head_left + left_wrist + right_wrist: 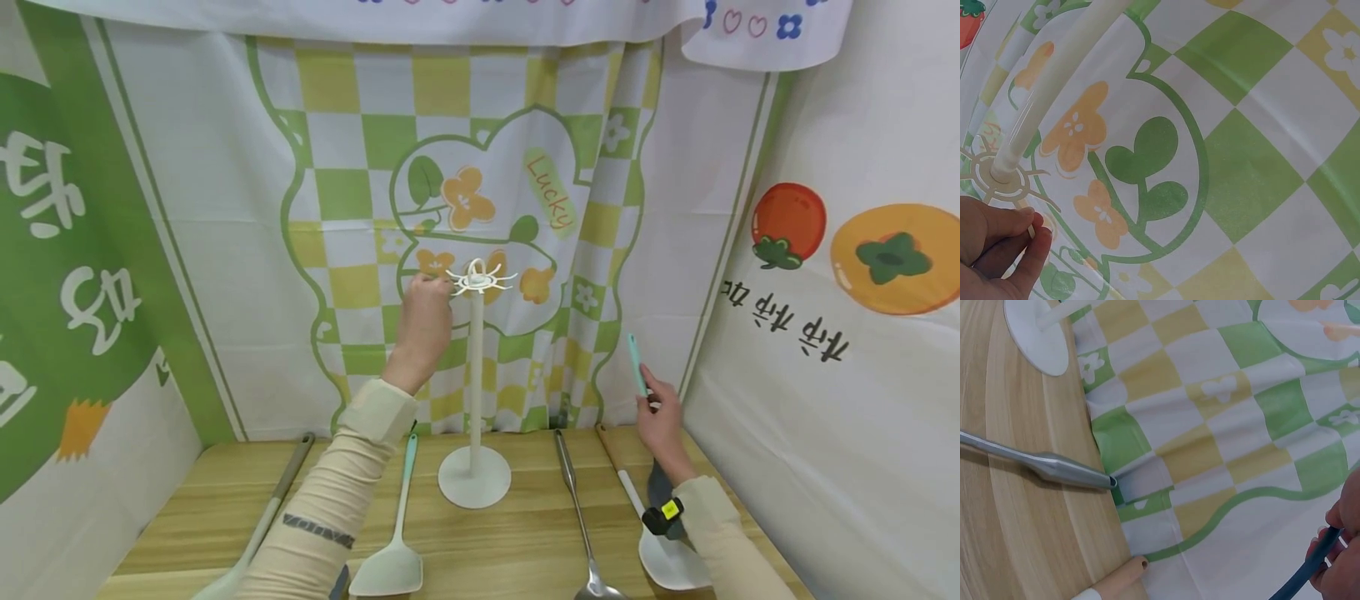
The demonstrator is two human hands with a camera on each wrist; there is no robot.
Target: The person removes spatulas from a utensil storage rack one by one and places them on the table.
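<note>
A white utensil rack with a ring of hooks point(480, 282) on top of a pole point(476, 375) stands on a round base point(474, 477). My left hand point(427, 317) pinches the tip of one hook; the hook ring point(999, 178) shows close up in the left wrist view. To the right, my right hand point(662, 417) holds a mint-green handle point(636, 365) up off the table. In the right wrist view this handle point(1310, 569) looks darker teal. The rest of that utensil is hidden or out of view, so its kind does not show.
On the wooden table point(517, 542) lie a mint-handled spatula point(390, 567), a grey-handled utensil point(262, 525), a metal utensil point(573, 492) and a white utensil with a wooden handle end point(626, 479). A dark piece point(660, 487) shows behind the right wrist. Printed curtains point(352, 192) enclose the table.
</note>
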